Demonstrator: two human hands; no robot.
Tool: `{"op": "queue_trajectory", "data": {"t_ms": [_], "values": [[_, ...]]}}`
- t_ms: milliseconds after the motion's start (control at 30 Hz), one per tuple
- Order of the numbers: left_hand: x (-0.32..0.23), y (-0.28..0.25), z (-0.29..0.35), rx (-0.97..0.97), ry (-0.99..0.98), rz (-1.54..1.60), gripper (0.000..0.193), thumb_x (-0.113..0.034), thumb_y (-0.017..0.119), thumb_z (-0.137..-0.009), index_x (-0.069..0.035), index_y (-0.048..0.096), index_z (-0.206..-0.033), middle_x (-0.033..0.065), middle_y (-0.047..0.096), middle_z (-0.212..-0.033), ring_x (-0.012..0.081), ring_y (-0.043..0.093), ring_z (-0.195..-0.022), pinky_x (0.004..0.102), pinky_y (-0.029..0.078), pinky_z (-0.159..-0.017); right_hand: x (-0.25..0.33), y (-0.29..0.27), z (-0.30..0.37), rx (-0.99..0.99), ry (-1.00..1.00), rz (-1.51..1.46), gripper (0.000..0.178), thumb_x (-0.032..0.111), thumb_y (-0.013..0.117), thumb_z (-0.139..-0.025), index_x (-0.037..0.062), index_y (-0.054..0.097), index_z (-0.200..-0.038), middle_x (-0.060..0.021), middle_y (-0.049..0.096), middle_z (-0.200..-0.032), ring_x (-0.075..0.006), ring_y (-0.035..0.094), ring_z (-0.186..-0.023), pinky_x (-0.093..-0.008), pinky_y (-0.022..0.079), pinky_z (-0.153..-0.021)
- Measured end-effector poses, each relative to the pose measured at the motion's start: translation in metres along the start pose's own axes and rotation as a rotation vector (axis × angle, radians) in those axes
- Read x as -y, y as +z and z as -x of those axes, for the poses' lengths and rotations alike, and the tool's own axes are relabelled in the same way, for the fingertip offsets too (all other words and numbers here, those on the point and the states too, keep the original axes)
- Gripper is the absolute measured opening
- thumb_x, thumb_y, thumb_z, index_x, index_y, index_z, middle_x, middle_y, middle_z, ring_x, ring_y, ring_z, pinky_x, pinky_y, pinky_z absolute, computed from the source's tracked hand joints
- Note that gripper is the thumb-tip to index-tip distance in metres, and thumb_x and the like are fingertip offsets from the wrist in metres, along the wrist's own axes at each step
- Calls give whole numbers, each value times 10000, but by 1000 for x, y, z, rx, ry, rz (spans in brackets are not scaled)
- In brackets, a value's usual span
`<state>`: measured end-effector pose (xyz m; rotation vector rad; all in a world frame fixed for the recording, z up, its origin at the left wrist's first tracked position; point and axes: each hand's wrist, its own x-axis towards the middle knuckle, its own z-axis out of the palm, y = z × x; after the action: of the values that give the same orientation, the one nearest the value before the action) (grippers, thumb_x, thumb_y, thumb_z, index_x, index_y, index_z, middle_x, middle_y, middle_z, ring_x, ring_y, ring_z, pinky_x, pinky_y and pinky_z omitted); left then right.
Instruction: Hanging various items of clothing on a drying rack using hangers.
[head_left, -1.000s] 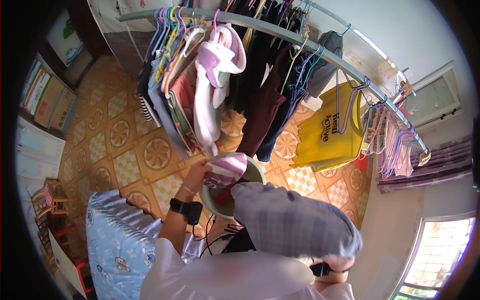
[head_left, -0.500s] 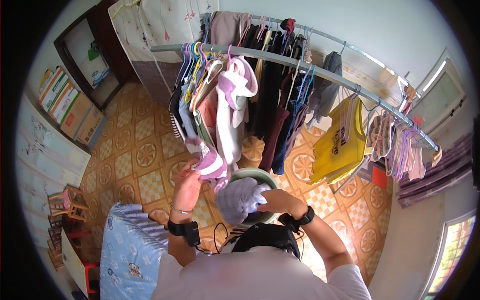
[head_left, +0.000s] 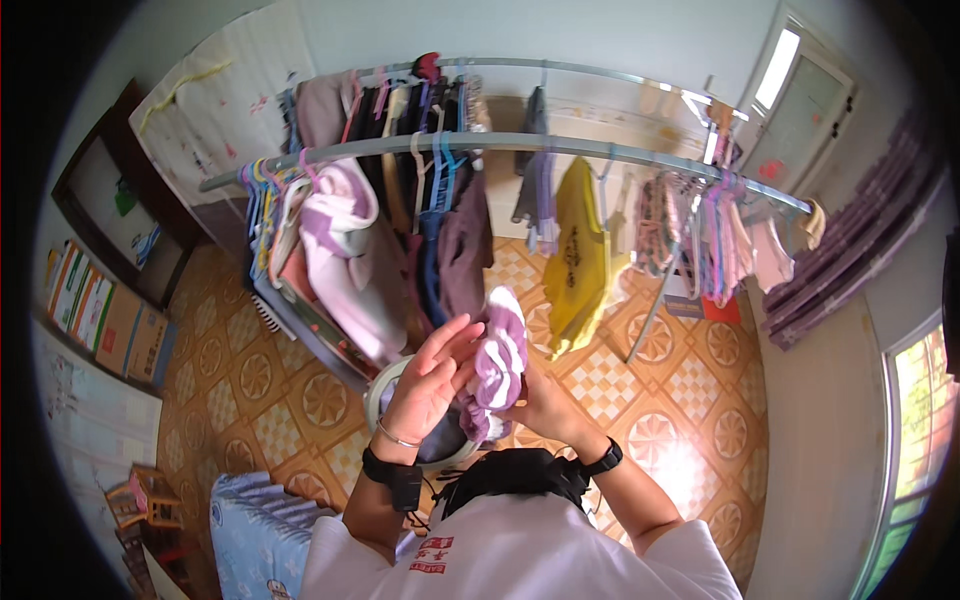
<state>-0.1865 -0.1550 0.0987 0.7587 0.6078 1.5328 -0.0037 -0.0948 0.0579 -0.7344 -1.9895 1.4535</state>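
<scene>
A bunched purple-and-white striped garment point(head_left: 498, 350) is held up in front of me, between my hands. My right hand point(head_left: 548, 408) grips its lower right side, fingers partly hidden behind the cloth. My left hand point(head_left: 425, 385) is at the garment's left side, palm up and fingers stretched out; whether they touch the cloth I cannot tell. Below and partly behind my left hand stands a pale round tub point(head_left: 378, 390) with bluish-grey cloth point(head_left: 447, 432) in it. A white-and-lilac hooded garment point(head_left: 340, 235) hangs from the front rail just beyond.
The long metal clothes rail point(head_left: 500, 143) crosses ahead, with trousers, a yellow shirt point(head_left: 580, 260) and small garments on hangers. A slanted metal leg point(head_left: 655, 305) reaches the tiled floor point(head_left: 610, 390). Cardboard boxes point(head_left: 130, 340) are at left, a blue patterned cover point(head_left: 255, 530) near left.
My right hand has let go of the pale striped cloth at the tub and now grips the purple-and-white garment. My left hand has opened. The view has turned right.
</scene>
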Motion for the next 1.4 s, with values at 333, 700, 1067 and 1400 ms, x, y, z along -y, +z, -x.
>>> {"op": "queue_trajectory", "data": {"t_ms": [333,700,1067,1400], "values": [[120,48,-23,15,-271,-561,298,-163,589,-883,-7,510,-1125,2,559,-979,78,527,-872,241,444,-771,-28,-102,63,-161,87,-472,533,-32,634,-800,19,367,-1259,-73,532,-1147,-157,528,-1036,-320,450,-904],[118,102,-33,74,33,-1230,347,50,561,-677,-47,651,-998,51,549,-832,161,535,-781,241,418,-727,-19,-174,99,-196,-83,507,385,119,718,-704,75,557,-1051,-149,571,-1085,-323,540,-1016,-378,448,-819],[97,75,-54,-290,443,-1573,307,106,548,-603,-43,637,-856,80,532,-801,239,539,-770,298,435,-712,-64,-182,85,-132,-108,591,259,116,697,-667,83,618,-911,-101,586,-985,-298,575,-899,-366,474,-784],[143,37,-32,-255,-270,-520,356,-3,510,-848,-50,443,-1194,89,533,-1136,193,602,-951,325,556,-711,-39,-163,95,-152,-275,459,246,128,708,-717,63,613,-934,-117,577,-952,-324,593,-861,-368,497,-719]]}}
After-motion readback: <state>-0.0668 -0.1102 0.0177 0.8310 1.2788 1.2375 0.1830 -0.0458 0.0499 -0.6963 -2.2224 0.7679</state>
